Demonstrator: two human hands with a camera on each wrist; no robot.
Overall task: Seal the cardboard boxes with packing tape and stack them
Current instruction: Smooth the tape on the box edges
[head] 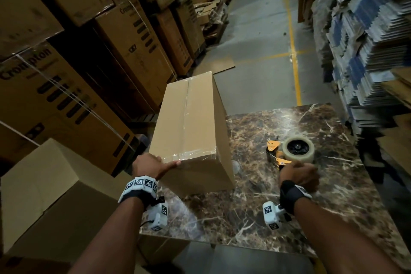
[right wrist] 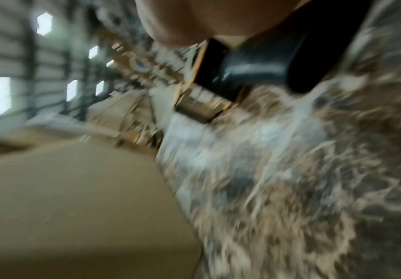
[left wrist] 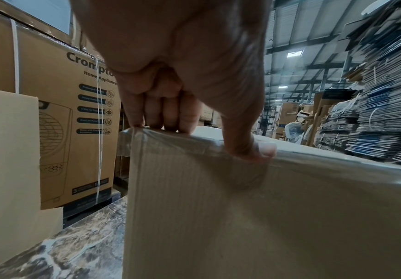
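- Warehouse aisle: grey concrete floor (head: 262,35) with yellow painted lines (head: 294,66); metal roofing and skylights show in the wrist views.
- Left side: stacked printed cartons (head: 55,95) marked "Crompton", bound with white strapping.
- Right side: tall piles of flattened cardboard sheets (head: 360,29), blue and grey at the edges.
- Work surface: brown marble-patterned table (head: 311,218), glossy, with pale veining.
- Cardboard box (head: 189,131): plain, flaps closed, clear tape along the centre seam and over the near edge; stands on the table's left part, tilted.
- Left hand (head: 149,165): grips the box's near top corner, four fingers (left wrist: 161,113) over the top, thumb pressed on the taped edge.
- Tape dispenser (head: 289,152): orange frame, clear roll, lying on the table right of the box.
- Right hand (head: 299,174): curled around the dispenser's black handle; wrist view blurred.
- Plain open box (head: 44,184): low at near left, beside the table.
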